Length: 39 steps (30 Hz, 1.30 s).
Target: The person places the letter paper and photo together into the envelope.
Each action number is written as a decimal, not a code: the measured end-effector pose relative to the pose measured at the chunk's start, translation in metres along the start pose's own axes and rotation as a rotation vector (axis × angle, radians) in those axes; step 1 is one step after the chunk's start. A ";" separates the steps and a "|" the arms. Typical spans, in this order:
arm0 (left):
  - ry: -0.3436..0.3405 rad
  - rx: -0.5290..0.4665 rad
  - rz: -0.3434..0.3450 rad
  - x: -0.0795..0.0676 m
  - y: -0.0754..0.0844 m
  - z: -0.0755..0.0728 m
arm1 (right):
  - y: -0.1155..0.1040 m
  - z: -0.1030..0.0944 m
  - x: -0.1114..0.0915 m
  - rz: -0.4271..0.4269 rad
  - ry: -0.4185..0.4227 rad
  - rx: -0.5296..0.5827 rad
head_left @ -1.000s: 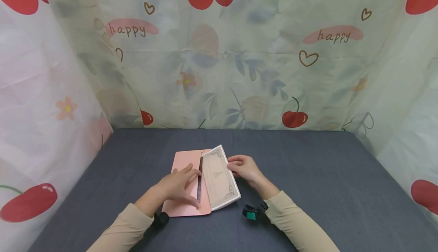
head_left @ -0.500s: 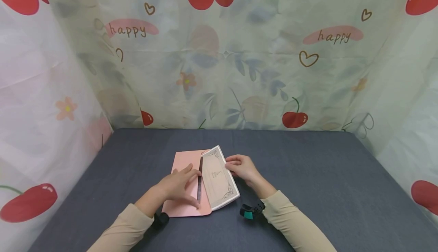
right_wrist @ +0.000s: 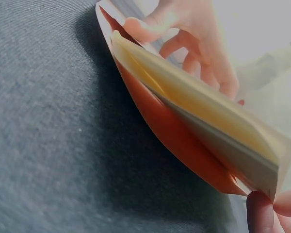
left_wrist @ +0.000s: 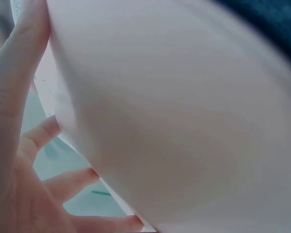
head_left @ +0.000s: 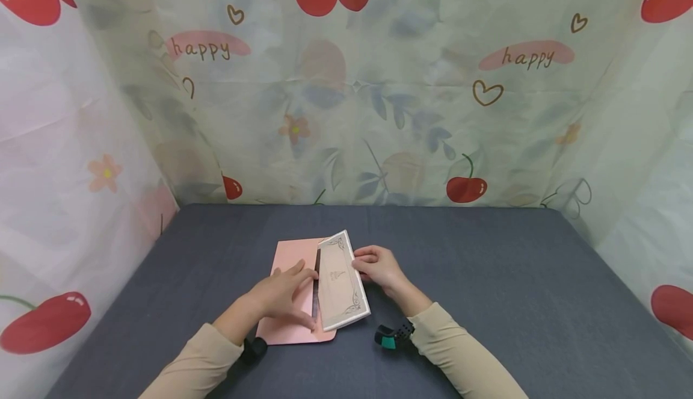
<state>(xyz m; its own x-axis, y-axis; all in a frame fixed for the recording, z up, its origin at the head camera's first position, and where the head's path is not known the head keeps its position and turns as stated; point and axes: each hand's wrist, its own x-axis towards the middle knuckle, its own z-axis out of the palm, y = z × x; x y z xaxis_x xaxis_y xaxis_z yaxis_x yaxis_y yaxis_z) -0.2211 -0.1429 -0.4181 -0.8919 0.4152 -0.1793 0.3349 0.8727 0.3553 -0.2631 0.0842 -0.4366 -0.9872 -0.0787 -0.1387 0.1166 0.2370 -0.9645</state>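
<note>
A pink envelope (head_left: 295, 253) lies on the table with a dark lengthwise slit along its right part. My left hand (head_left: 281, 293) rests over it with spread fingers, the fingertips and thumb touching near the slit. A pale folded card (head_left: 338, 284) with scrollwork corners leans tilted over the envelope's right side. My right hand (head_left: 381, 268) pinches its right edge between thumb and fingers. From the right wrist view, the card (right_wrist: 208, 126) shows layered edges above the orange-looking envelope flap (right_wrist: 160, 121). Whether its left edge is inside the slit I cannot tell.
A dark grey cloth (head_left: 487, 266) covers the table. Patterned curtains (head_left: 411, 116) with cherries close off the back and both sides. Black straps sit at both wrists, the right one (head_left: 392, 336) with a teal patch.
My right hand has shifted slightly left with the card, whose right edge now stands a little further left and looks steeper. My left hand and the envelope have stayed in place.
</note>
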 end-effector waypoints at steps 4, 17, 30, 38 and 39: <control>-0.001 -0.004 0.000 0.000 0.000 0.000 | 0.002 0.002 -0.002 -0.009 -0.001 0.004; -0.010 -0.010 -0.003 -0.001 0.001 0.000 | 0.008 0.011 -0.007 -0.021 -0.012 -0.012; -0.014 -0.008 0.011 -0.003 0.002 -0.001 | 0.008 0.019 -0.010 -0.022 -0.034 -0.012; -0.007 -0.013 0.018 -0.003 0.003 -0.002 | 0.008 0.019 -0.012 -0.024 -0.067 -0.006; -0.006 -0.014 0.019 -0.003 0.003 -0.002 | 0.008 0.019 -0.012 -0.025 -0.071 -0.005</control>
<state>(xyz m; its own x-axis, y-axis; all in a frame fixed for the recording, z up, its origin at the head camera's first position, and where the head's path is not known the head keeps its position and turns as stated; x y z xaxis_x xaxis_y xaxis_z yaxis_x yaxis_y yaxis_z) -0.2183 -0.1417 -0.4142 -0.8836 0.4333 -0.1774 0.3476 0.8609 0.3714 -0.2481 0.0688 -0.4465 -0.9796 -0.1531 -0.1303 0.0913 0.2388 -0.9668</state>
